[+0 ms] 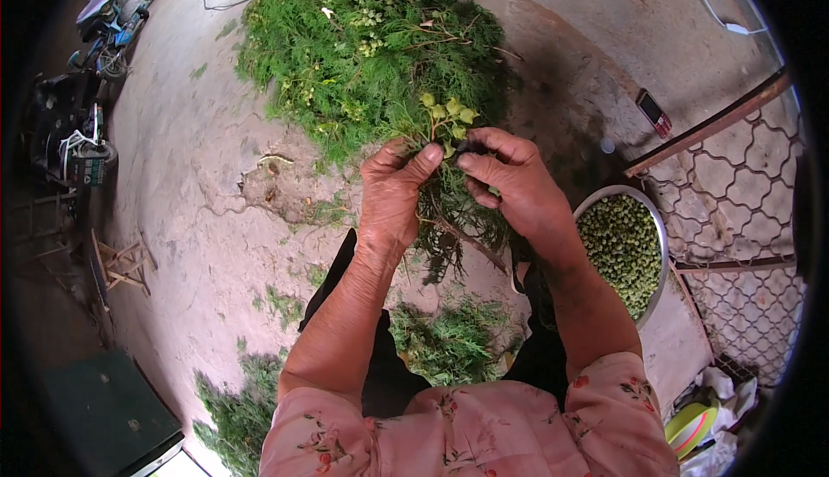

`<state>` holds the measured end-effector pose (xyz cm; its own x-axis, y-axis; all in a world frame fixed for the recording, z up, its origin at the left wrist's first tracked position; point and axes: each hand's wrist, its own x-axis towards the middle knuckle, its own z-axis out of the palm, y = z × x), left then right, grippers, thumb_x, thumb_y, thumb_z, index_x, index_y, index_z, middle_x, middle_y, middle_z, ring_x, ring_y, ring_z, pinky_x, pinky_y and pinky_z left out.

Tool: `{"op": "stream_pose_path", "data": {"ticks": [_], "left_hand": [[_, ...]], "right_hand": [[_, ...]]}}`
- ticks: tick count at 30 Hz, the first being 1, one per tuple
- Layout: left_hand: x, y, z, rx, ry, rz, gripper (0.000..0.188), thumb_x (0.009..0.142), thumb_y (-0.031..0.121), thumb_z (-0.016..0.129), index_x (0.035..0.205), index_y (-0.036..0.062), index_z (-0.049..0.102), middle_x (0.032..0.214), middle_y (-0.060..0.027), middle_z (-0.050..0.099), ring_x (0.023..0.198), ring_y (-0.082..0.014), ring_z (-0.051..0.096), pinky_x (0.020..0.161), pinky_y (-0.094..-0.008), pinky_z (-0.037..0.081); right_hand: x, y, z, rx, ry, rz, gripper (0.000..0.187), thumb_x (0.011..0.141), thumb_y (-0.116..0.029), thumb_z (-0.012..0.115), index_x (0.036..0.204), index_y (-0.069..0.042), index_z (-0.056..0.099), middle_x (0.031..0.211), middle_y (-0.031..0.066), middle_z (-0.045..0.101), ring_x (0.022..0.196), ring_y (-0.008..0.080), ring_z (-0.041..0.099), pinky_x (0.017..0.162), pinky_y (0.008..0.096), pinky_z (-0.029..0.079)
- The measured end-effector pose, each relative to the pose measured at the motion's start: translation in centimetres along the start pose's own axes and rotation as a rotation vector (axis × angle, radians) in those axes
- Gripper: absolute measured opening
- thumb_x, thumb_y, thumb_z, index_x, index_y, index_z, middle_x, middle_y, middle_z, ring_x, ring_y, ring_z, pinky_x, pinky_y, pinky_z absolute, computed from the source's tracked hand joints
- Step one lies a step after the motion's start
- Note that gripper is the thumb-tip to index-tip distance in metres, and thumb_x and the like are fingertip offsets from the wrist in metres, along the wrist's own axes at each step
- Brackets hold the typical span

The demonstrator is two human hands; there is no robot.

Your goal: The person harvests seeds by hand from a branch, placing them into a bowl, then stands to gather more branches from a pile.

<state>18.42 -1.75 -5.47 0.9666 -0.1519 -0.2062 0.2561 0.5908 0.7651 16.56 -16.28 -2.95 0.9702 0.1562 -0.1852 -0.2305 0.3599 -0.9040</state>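
In front of me my left hand (395, 179) pinches an evergreen sprig (438, 123) between thumb and fingers. Pale green seed cones (453, 111) cluster at its top. Close on the right, my right hand (509, 170) has thumb and forefinger pressed together beside the cones; what sits between those fingertips is too small and dark to make out. A longer twig (471, 240) with drooping foliage hangs below both hands. Just past them lies a big heap of green branches (371, 45). Beside my right forearm stands a metal basin (663, 248) filled with green cones.
More cut greenery (453, 339) lies between my legs, and another pile (246, 408) is at the lower left. A mobile phone (654, 113) rests on the concrete near a metal mesh frame (734, 183). At the left are a small wooden stool (121, 261) and a child's bike (112, 58).
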Motion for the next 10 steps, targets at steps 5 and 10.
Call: {"op": "stream_pose_path", "data": {"ticks": [5, 10], "left_hand": [[0.0, -0.3, 0.1, 0.067, -0.013, 0.033, 0.011, 0.075, -0.001, 0.062, 0.086, 0.0022, 0.061, 0.081, -0.0039, 0.062, 0.07, -0.0094, 0.055, 0.066, -0.0224, 0.045], [0.0, -0.6, -0.2, -0.04, -0.044, 0.015, 0.012, 0.077, -0.003, 0.059, 0.088, 0.0014, 0.06, 0.082, -0.0053, 0.063, 0.072, -0.0105, 0.057, 0.069, -0.0234, 0.047]], "right_hand": [[-0.1, 0.4, 0.9, -0.085, 0.133, 0.036, 0.016, 0.077, -0.014, 0.064, 0.087, -0.004, 0.057, 0.065, -0.0047, 0.049, 0.051, 0.0026, 0.042, 0.042, 0.0155, 0.032], [0.1, 1.0, 0.4, 0.045, 0.038, 0.068, 0.015, 0.078, -0.015, 0.062, 0.088, -0.004, 0.058, 0.064, -0.0024, 0.049, 0.05, 0.0054, 0.043, 0.042, 0.0175, 0.033]]}}
